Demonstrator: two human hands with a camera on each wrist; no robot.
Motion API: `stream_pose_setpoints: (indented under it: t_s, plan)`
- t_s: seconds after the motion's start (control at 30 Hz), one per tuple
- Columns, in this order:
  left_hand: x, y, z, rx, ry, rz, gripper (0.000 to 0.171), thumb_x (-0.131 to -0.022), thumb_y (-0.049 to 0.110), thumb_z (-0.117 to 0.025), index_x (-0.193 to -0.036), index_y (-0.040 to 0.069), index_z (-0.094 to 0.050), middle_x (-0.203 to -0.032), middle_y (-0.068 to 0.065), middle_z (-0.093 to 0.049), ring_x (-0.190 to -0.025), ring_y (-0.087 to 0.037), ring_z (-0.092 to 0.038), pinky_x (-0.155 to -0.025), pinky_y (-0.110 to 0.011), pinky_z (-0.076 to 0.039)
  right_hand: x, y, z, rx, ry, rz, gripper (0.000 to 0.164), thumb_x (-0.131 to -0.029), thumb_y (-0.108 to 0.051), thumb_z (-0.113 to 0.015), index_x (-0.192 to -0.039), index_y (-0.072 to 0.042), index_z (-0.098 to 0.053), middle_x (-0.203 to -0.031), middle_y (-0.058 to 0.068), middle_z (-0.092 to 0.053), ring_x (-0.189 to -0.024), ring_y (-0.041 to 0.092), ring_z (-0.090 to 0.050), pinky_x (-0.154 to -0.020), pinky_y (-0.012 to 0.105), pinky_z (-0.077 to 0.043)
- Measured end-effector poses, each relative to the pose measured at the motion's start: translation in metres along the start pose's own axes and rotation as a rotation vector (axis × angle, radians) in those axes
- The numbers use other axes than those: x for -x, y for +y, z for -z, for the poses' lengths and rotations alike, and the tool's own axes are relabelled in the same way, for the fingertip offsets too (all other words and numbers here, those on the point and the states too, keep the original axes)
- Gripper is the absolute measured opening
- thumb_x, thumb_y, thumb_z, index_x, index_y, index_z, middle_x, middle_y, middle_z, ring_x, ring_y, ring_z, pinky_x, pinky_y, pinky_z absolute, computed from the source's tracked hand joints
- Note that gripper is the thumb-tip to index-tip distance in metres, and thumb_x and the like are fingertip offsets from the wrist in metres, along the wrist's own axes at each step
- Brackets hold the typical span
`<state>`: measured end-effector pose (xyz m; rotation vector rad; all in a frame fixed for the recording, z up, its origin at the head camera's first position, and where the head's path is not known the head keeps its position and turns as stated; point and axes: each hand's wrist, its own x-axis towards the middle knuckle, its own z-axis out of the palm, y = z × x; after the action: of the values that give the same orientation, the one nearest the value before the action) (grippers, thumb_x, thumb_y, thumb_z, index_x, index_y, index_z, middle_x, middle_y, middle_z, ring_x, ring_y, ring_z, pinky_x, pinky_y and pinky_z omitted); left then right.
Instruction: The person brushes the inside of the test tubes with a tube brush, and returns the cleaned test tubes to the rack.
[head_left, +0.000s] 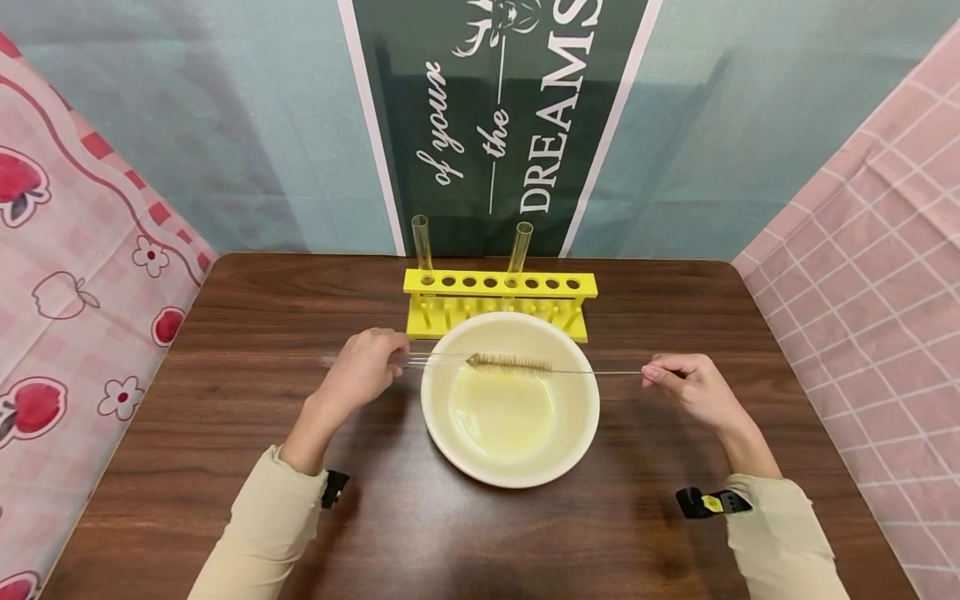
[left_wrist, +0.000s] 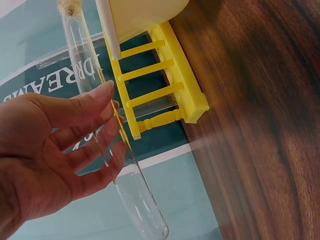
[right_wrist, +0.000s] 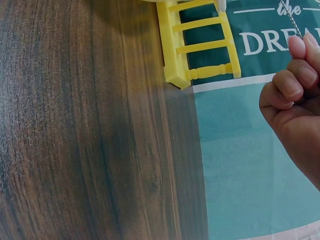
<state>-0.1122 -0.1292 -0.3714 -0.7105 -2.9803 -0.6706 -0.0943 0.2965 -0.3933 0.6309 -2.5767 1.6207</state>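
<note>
My left hand [head_left: 366, 367] holds a clear glass test tube [left_wrist: 137, 205] between thumb and fingers; its rounded end points left, its mouth right. On the other side, my right hand [head_left: 690, 385] pinches the thin wire handle [head_left: 615, 372] of a test tube brush [head_left: 513, 363]. The tan bristles lie level above a cream bowl [head_left: 517, 327], and the brush's tip is at the tube's mouth. In the left wrist view the bristles [left_wrist: 70, 7] show at the mouth, mostly cut off by the frame edge. Pale yellowish liquid [head_left: 510, 425] lies in the bowl.
Just behind the bowl stands a yellow test tube rack [head_left: 588, 287]. It carries two upright glass tubes, one at its left end [head_left: 422, 242] and one right of its middle [head_left: 521, 243]. All stand on a dark wooden table [head_left: 480, 542], with cloth hangings at the back and sides.
</note>
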Motion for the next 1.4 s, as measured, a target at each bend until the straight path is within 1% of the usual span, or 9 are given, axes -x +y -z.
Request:
stream_pose_setpoints:
  t_s: [0.23, 0.37, 0.57, 0.77, 1.03, 1.2, 1.23, 1.3, 1.4]
  plan:
    - [0.0, 0.005, -0.003, -0.004, 0.006, -0.036, 0.022, -0.067, -0.01, -0.073, -0.075, 0.005, -0.059, -0.074, -0.005, -0.057, -0.069, -0.022, -0.051, -0.062, -0.037, -0.044, -0.003, 0.003, -0.006, 0.026, -0.046, 0.018, 0.026, -0.083, 0.014, -0.054, -0.072, -0.006, -0.065, -0.067, 0.001, -0.058, -0.058, 0.008, -0.047, -0.046, 0.027, -0.037]
    - [-0.001, 0.007, -0.005, -0.038, 0.007, -0.036, 0.023, -0.066, -0.011, -0.071, -0.073, 0.005, -0.057, -0.071, -0.004, -0.054, -0.067, -0.021, -0.049, -0.059, -0.035, -0.042, -0.006, 0.001, -0.009, 0.069, -0.076, -0.002, 0.021, -0.083, 0.01, -0.057, -0.072, -0.007, -0.065, -0.068, -0.001, -0.059, -0.059, 0.008, -0.048, -0.048, 0.025, -0.039]
    - [-0.002, 0.008, -0.005, -0.039, 0.019, -0.044, 0.024, -0.066, -0.012, -0.071, -0.07, 0.005, -0.055, -0.067, -0.003, -0.05, -0.064, -0.02, -0.046, -0.057, -0.034, -0.039, -0.009, 0.002, -0.009, 0.151, -0.145, -0.037, 0.017, -0.084, 0.003, -0.059, -0.074, -0.008, -0.066, -0.07, -0.002, -0.062, -0.063, 0.007, -0.052, -0.054, 0.027, -0.045]
    - [-0.005, 0.014, -0.003, -0.032, 0.024, -0.057, 0.024, -0.066, -0.014, -0.067, -0.067, 0.006, -0.054, -0.064, -0.001, -0.047, -0.063, -0.019, -0.044, -0.057, -0.033, -0.037, -0.013, -0.001, -0.01, 0.192, -0.201, 0.003, 0.017, -0.084, 0.002, -0.06, -0.075, -0.01, -0.067, -0.072, -0.006, -0.063, -0.064, 0.006, -0.054, -0.055, 0.028, -0.046]
    - [-0.011, 0.026, 0.002, -0.039, 0.048, -0.068, 0.021, -0.068, -0.014, -0.065, -0.068, 0.006, -0.059, -0.062, -0.001, -0.05, -0.061, -0.018, -0.049, -0.056, -0.032, -0.041, -0.024, -0.014, -0.013, 0.249, -0.197, 0.038, 0.017, -0.082, 0.004, -0.062, -0.076, -0.01, -0.069, -0.071, -0.007, -0.063, -0.064, 0.006, -0.057, -0.056, 0.027, -0.048]
    - [-0.015, 0.031, 0.002, -0.037, 0.086, -0.097, 0.028, -0.068, -0.016, -0.059, -0.059, 0.008, -0.05, -0.056, 0.001, -0.035, -0.056, -0.015, -0.032, -0.052, -0.029, -0.03, -0.029, -0.024, -0.019, 0.265, -0.179, 0.053, 0.016, -0.082, 0.003, -0.063, -0.075, -0.01, -0.068, -0.07, -0.007, -0.062, -0.06, 0.007, -0.053, -0.053, 0.027, -0.045]
    - [-0.016, 0.032, 0.002, -0.039, 0.09, -0.096, 0.028, -0.068, -0.017, -0.057, -0.058, 0.008, -0.049, -0.056, 0.001, -0.033, -0.056, -0.016, -0.031, -0.052, -0.029, -0.029, -0.03, -0.03, -0.021, 0.269, -0.174, 0.058, 0.017, -0.081, 0.005, -0.062, -0.074, -0.009, -0.068, -0.069, -0.006, -0.062, -0.059, 0.007, -0.052, -0.052, 0.027, -0.045]
    - [-0.016, 0.034, 0.002, -0.04, 0.094, -0.091, 0.027, -0.068, -0.017, -0.055, -0.058, 0.007, -0.051, -0.055, 0.001, -0.036, -0.055, -0.016, -0.031, -0.052, -0.03, -0.031, -0.03, -0.037, -0.024, 0.272, -0.164, 0.071, 0.017, -0.081, 0.007, -0.062, -0.073, -0.007, -0.067, -0.068, -0.004, -0.061, -0.057, 0.006, -0.048, -0.05, 0.026, -0.042]
    - [-0.016, 0.035, 0.001, -0.035, 0.095, -0.08, 0.023, -0.068, -0.017, -0.056, -0.062, 0.005, -0.057, -0.056, -0.001, -0.045, -0.054, -0.016, -0.04, -0.053, -0.032, -0.038, -0.031, -0.039, -0.028, 0.268, -0.163, 0.075, 0.014, -0.08, 0.007, -0.063, -0.074, -0.005, -0.068, -0.069, -0.003, -0.063, -0.058, 0.005, -0.049, -0.051, 0.026, -0.043]
